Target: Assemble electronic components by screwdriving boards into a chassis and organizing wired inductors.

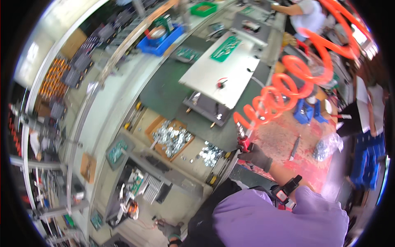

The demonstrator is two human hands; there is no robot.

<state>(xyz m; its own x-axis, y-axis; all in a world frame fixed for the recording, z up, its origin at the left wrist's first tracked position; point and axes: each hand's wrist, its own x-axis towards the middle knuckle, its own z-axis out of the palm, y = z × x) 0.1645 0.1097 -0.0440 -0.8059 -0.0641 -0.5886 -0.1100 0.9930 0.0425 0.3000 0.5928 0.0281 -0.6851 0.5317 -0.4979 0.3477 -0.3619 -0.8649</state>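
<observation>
My right hand (257, 157), in a dark glove, is wrapped round a red air tool (244, 143) at the near left edge of the red-topped bench. An orange coiled hose (282, 92) runs up from the tool's far end. Lower down, my left hand (168, 229), also gloved, has its fingertips at the end of a thin reddish wire (144, 225); what else they may hold is too small to tell. That wire leads toward a grey fixture (152, 190) carrying a green circuit board (136, 185) and a small orange-and-white part (131, 209).
A cardboard tray (187, 144) of shiny metal pieces lies ahead, with a loose pile (210, 154) beside it. Beyond stands a white board (197, 78) bearing a green panel (225, 48). The red bench (271, 142) holds a knife (294, 147) and a plastic bag (328, 147). Co-workers stand at the far right.
</observation>
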